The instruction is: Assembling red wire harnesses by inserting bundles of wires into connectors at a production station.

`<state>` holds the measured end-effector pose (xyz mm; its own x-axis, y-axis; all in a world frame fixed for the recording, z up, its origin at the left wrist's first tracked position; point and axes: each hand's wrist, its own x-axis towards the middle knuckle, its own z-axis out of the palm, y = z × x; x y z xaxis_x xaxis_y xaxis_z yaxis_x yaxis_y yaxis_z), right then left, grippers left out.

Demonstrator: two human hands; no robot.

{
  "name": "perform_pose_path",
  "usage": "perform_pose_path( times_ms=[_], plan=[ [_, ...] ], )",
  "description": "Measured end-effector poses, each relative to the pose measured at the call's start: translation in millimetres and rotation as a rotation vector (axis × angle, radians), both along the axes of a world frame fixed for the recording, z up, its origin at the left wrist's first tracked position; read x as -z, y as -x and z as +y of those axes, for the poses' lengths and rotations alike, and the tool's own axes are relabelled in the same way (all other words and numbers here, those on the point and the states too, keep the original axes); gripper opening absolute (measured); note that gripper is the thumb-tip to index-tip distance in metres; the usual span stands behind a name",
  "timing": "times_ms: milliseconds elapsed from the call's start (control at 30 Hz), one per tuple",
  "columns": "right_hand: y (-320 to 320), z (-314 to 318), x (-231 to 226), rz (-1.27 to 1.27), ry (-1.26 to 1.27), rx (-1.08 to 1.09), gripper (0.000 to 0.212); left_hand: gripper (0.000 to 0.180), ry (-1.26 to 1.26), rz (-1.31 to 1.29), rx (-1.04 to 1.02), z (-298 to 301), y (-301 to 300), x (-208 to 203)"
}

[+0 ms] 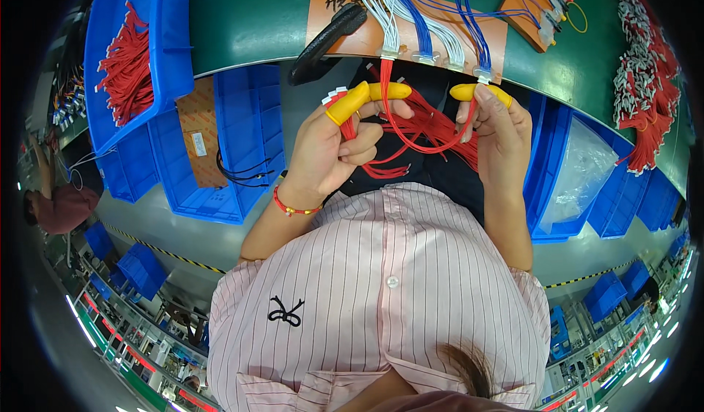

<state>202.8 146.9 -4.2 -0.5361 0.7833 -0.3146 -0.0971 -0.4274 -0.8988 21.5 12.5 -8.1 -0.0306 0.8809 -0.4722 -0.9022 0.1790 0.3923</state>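
My left hand point(320, 148), with yellow finger cots, is closed round several red wire cables with white connectors point(335, 93) standing above the fingers. My right hand point(506, 129), also in yellow cots, pinches the end of another red cable point(386, 100) at a white connector point(482, 75) below a group of blue wires point(477, 41). That cable hangs in a loop between the hands. Its other end meets a connector under white wires point(384, 27) on an orange board point(496, 45) at the table edge. More red cables point(433, 122) lie across my lap.
A black elongated object point(330, 41) lies across the board's left side. Blue bins point(172, 67) stand left, one with red cables point(126, 71); more blue bins point(557, 170) are right. Red cables point(649, 89) pile on the green table's point(249, 23) right. Another person point(66, 206) is far left.
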Motion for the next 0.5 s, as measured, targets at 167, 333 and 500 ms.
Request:
perform_pose_path(
  times_ms=[167, 333, 500],
  plan=[
    [1, 2, 4, 0.144, 0.184, 0.033, 0.029, 0.046, 0.057, 0.125, 0.013, -2, -3, -3],
    [0, 3, 9, 0.245, 0.263, 0.012, 0.029, 0.046, -0.056, 0.315, 0.024, 11, -4, 2],
    [-7, 6, 5, -0.027, 0.016, -0.029, 0.032, 0.042, -0.096, 0.418, 0.061, 35, 2, -2]
  ],
)
